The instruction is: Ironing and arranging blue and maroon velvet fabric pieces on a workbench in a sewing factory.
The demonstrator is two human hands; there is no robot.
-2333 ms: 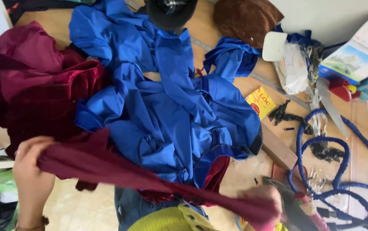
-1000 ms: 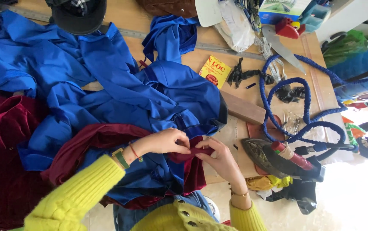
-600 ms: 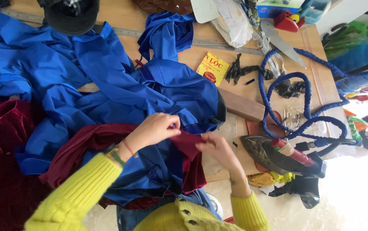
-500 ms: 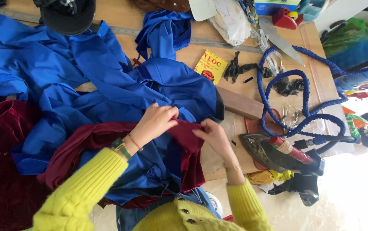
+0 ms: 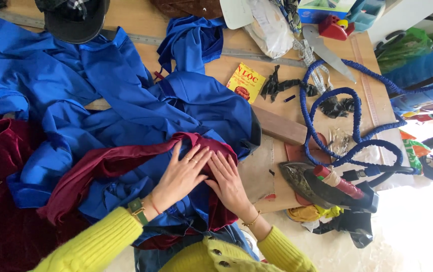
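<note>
Now both hands are lying flat, fingers spread, left hand (image 5: 181, 174) and right hand (image 5: 229, 181) pressing the maroon velvet strip (image 5: 125, 163) onto blue fabric (image 5: 125, 95) near the desk (image 5: 287, 108) front edge; smoothing looks underway, iron (image 5: 327, 186) untouched beside them.

Wooden table (image 5: 211, 70), light brown top. Lying on it: heap of blue cloth (image 5: 110, 100) across the left and middle; maroon velvet (image 5: 0, 191) at the left edge; black cap (image 5: 75, 20) at the far edge; metal ruler (image 5: 256, 54) along the far side; yellow packet (image 5: 246, 82); black scraps (image 5: 282, 85); wooden block (image 5: 279, 126); blue cord (image 5: 347, 121) in loops; iron (image 5: 327, 184) near the front corner; scissors (image 5: 327, 50); white bag (image 5: 269, 30).
</note>
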